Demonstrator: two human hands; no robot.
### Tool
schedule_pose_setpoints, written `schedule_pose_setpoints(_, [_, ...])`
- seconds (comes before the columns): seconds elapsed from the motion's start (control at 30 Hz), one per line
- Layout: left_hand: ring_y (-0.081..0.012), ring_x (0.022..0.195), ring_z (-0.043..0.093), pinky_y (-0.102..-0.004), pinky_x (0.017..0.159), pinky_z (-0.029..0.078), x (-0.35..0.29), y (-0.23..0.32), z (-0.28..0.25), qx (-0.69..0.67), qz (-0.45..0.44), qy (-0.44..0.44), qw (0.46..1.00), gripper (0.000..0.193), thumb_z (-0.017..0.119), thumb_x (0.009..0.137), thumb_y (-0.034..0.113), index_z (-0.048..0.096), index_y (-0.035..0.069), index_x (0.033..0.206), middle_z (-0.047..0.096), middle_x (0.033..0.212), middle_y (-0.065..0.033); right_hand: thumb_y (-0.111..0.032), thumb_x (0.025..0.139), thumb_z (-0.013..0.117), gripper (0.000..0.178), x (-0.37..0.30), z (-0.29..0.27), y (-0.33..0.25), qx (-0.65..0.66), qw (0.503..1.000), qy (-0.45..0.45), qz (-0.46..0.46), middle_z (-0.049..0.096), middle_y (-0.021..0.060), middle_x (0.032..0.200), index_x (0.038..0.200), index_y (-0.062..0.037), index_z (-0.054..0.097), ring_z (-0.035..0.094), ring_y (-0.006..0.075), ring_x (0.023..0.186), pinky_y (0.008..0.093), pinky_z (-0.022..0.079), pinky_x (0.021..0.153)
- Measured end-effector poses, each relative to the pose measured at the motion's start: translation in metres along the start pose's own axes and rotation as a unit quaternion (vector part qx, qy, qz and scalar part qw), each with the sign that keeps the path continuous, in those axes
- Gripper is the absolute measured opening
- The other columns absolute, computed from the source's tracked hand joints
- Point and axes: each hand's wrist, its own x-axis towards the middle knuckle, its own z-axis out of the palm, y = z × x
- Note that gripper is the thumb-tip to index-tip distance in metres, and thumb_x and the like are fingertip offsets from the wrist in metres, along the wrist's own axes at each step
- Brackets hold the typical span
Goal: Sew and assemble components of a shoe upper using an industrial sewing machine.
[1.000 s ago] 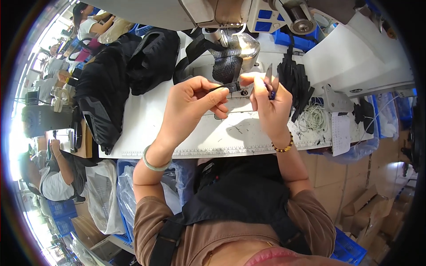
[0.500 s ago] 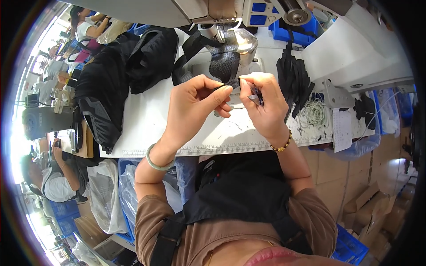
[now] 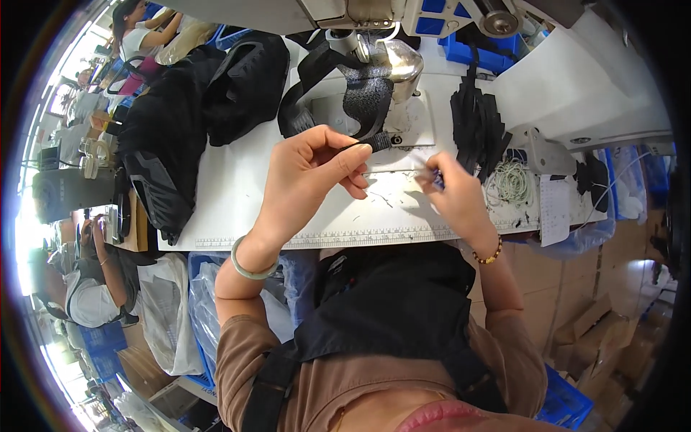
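My left hand [image 3: 306, 169] pinches the end of a black webbing strap [image 3: 377, 141] between thumb and fingers, just in front of the sewing machine. From there the strap loops back to a black textured fabric piece [image 3: 366, 104] lying under the machine's head [image 3: 353, 43]. My right hand [image 3: 461, 198] is closed, apart from the strap and lower to its right. In it are small thread snips [image 3: 437, 178] with a bluish-purple part, blurred by motion; the blades cannot be made out clearly.
Black bags [image 3: 169, 137] lie on the left of the white table [image 3: 237, 194]. A bundle of black straps [image 3: 475, 119] and a coil of pale cord [image 3: 511, 180] lie right. A ruler strip [image 3: 324, 237] runs along the front edge. Blue bin [image 3: 482, 54] behind; co-workers sit far left.
My right hand has moved away from the strap end, down and to the right, with the snips. My left hand keeps its pinch, nearly still; the strap end now shows.
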Motion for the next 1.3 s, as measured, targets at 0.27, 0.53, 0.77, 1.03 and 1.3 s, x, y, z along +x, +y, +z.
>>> schedule_pose_setpoints(0.27, [-0.0122,0.069,0.064,-0.0219,0.063,0.054,-0.006,-0.009,0.016,0.123,0.083,0.037,0.988,0.011,0.063,0.084,0.002,0.059,-0.006,0.090,0.063,0.077,-0.0078,-0.015,0.079,0.069,0.037,0.012,-0.022,-0.018,0.171,0.979,0.024,-0.109,0.056,0.0095,0.098,0.110,0.0001,0.056,0.059,0.0172,0.078,0.0276,0.048,0.071])
schedule_pose_setpoints(0.53, [-0.0135,0.073,0.066,-0.0218,0.064,0.054,-0.005,-0.008,0.020,0.139,0.084,0.032,0.986,0.012,0.063,0.084,0.002,0.059,-0.006,0.091,0.065,0.080,-0.0083,-0.005,0.089,0.058,0.021,0.031,-0.008,-0.043,0.492,0.868,-0.053,-0.048,0.062,0.0073,0.088,0.108,0.0025,0.056,0.061,0.0104,0.079,0.0224,0.051,0.072])
schedule_pose_setpoints(0.77, [-0.0143,0.071,0.066,-0.0230,0.063,0.054,-0.004,0.003,0.012,0.080,0.025,-0.004,0.997,0.015,0.062,0.086,0.006,0.059,-0.007,0.092,0.065,0.078,-0.0111,-0.002,0.088,0.057,0.016,0.035,-0.006,-0.051,0.487,0.870,-0.036,-0.066,0.063,0.0077,0.088,0.103,0.0028,0.057,0.062,0.0109,0.079,0.0227,0.052,0.072])
schedule_pose_setpoints(1.03, [-0.0142,0.060,0.062,-0.0251,0.053,0.054,0.004,0.032,-0.012,0.074,0.126,0.053,0.988,0.013,0.060,0.087,0.005,0.060,-0.008,0.089,0.062,0.072,-0.0111,-0.014,0.087,0.061,0.029,0.059,-0.015,-0.071,0.465,0.884,0.012,0.045,0.055,0.0092,0.087,0.098,-0.0007,0.039,0.064,0.0152,0.064,0.0226,0.051,0.041])
schedule_pose_setpoints(1.3, [-0.0107,0.057,0.060,-0.0209,0.049,0.049,0.037,0.038,-0.008,0.077,0.077,0.039,0.993,0.020,0.064,0.085,0.012,0.063,-0.008,0.088,0.062,0.071,-0.0090,-0.006,0.087,0.058,0.027,0.070,0.018,-0.066,0.514,0.855,0.070,0.016,0.047,0.0023,0.066,0.087,-0.0086,0.031,0.048,0.0073,0.040,0.0197,0.036,0.033])
